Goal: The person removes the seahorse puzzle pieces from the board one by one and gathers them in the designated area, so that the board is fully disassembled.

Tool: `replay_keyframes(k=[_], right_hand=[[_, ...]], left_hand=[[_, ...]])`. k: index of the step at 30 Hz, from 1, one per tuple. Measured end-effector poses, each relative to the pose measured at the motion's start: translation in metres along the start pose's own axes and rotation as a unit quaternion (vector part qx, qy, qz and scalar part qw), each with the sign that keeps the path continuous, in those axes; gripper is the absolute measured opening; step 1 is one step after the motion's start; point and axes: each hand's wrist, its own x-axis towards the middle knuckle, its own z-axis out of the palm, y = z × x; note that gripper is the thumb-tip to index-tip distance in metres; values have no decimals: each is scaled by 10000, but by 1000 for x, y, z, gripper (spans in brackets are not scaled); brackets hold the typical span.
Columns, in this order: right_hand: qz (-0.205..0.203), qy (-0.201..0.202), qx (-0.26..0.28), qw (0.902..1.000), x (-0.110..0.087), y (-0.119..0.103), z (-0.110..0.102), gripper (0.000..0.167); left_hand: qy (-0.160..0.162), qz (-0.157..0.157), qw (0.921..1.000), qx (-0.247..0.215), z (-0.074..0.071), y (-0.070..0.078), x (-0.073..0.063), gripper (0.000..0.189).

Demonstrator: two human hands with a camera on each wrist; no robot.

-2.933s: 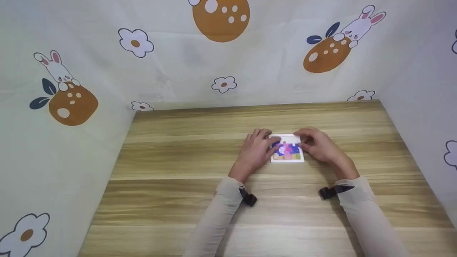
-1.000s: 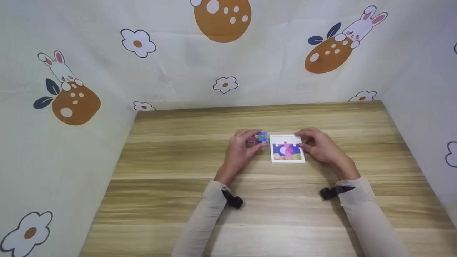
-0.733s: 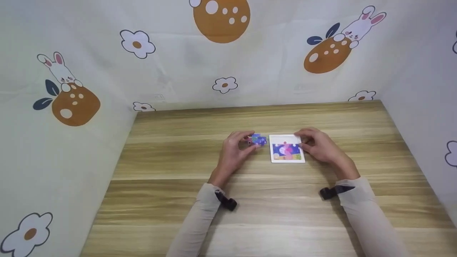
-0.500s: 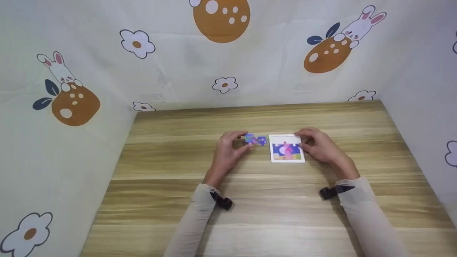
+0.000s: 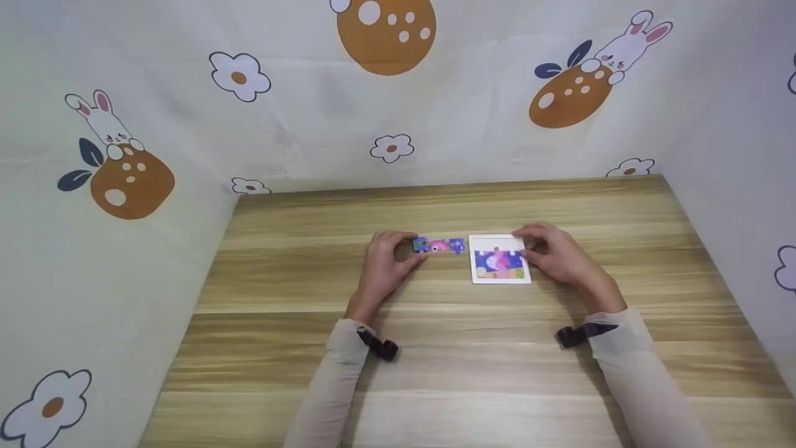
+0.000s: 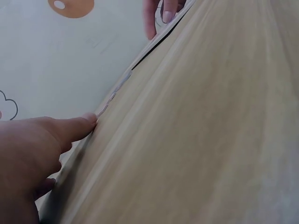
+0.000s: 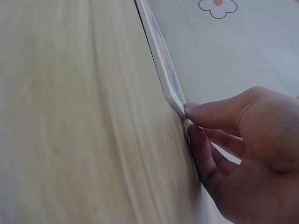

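In the head view, three small jigsaw pieces lie in a row on the table: a blue-green puzzle piece (image 5: 420,244), a pink piece with an eye (image 5: 438,247) and a blue piece with a star (image 5: 458,245). My left hand (image 5: 382,264) holds the blue-green one between thumb and fingers. Right of the row lies a white puzzle tray (image 5: 499,281), its lower part filled with picture pieces and its upper part bare white. My right hand (image 5: 556,252) grips the tray's right edge and upper corner. Seen from the right wrist, the thumb (image 7: 205,114) presses that edge.
The wood-grain table (image 5: 472,373) spreads around both hands. A pale cloth with bunny and flower prints (image 5: 460,112) stands behind it and at both sides. Each wrist wears a small black camera (image 5: 380,346).
My left hand has moved from the tray to the left with the pieces, which have spread from an overlapping bunch into a row. The right hand has stayed on the tray.
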Motion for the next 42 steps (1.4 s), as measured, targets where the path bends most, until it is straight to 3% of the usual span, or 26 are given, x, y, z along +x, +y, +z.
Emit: replay_keyframes(k=[15, 28, 42], right_hand=[[82, -18, 9, 10000, -1, 0, 0, 43], [62, -1, 116, 9999, -1, -2, -1, 42], [114, 16, 43, 9999, 0, 0, 0, 41]], left_hand=[[-207, -63, 9997, 68, -1, -1, -1, 50], [-309, 400, 9980, 391, -3, -3, -1, 39], [-319, 552, 9970, 443, -5, -5, 0, 33]])
